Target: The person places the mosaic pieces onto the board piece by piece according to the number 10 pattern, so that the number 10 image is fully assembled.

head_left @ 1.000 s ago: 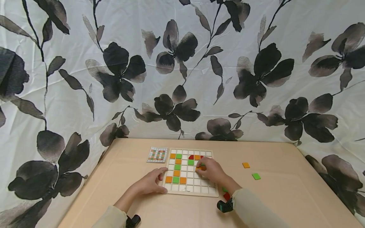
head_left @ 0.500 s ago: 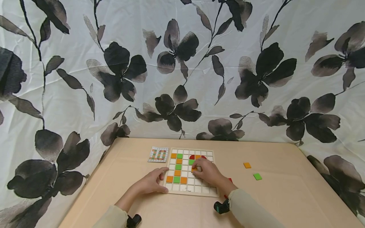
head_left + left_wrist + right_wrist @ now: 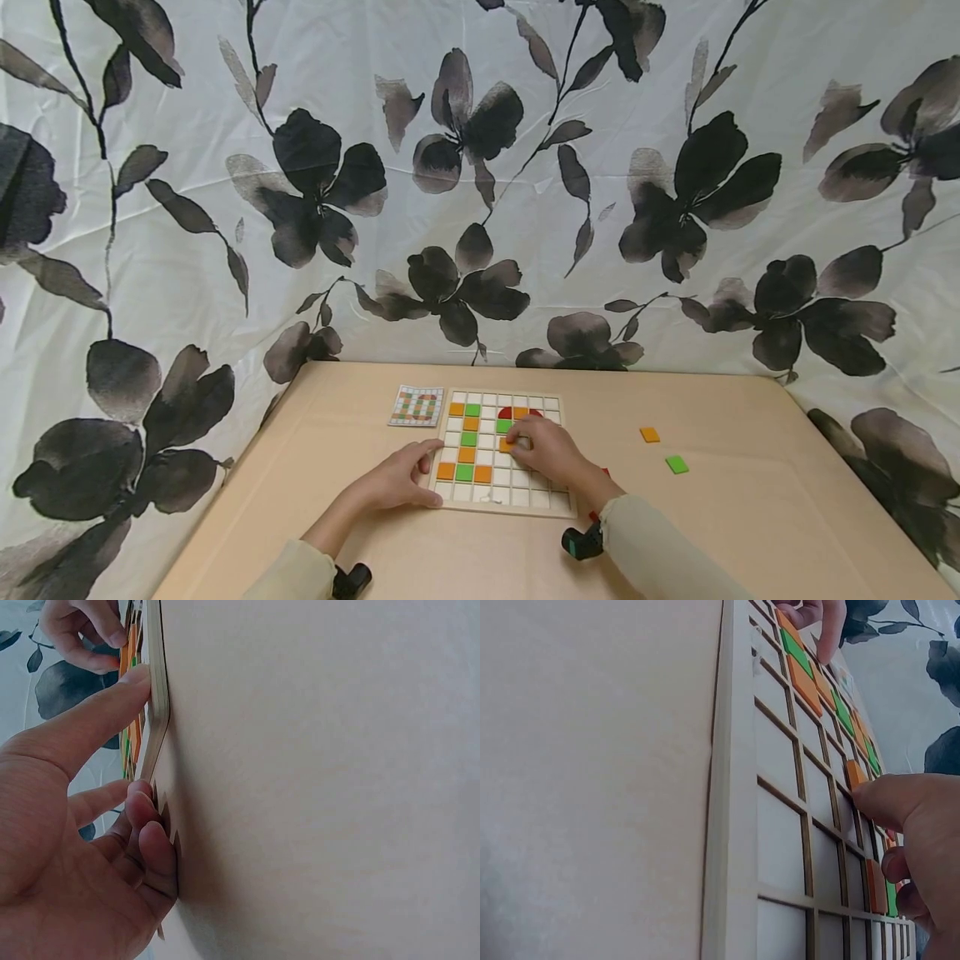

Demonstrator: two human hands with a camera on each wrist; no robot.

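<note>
A wooden grid board (image 3: pixel 525 498) with white cells lies on the table, with orange, green and red tiles in some cells. My left hand (image 3: pixel 397 479) rests at its left edge, thumb and index finger spread along the rim; in the left wrist view the other fingers (image 3: pixel 156 847) are loosely bent beside it. Over the middle of the board, my right hand (image 3: pixel 551 454) pinches an orange tile (image 3: pixel 506 446), just below a green tile (image 3: pixel 504 427). The right wrist view shows the thumb against this orange tile (image 3: pixel 855 774), which looks slightly raised; the index fingertip is hidden there.
A small pattern card (image 3: pixel 417 407) lies beyond the board's upper left corner. Loose on the table to the right are an orange tile (image 3: pixel 649 435) and a green tile (image 3: pixel 677 464). Red pieces show partly beside my right wrist. A floral cloth (image 3: pixel 480 208) hangs behind the table.
My right hand has moved left over the board with the orange tile, which now lies at a cell below the green tile. My left hand has stayed at the board's edge.
</note>
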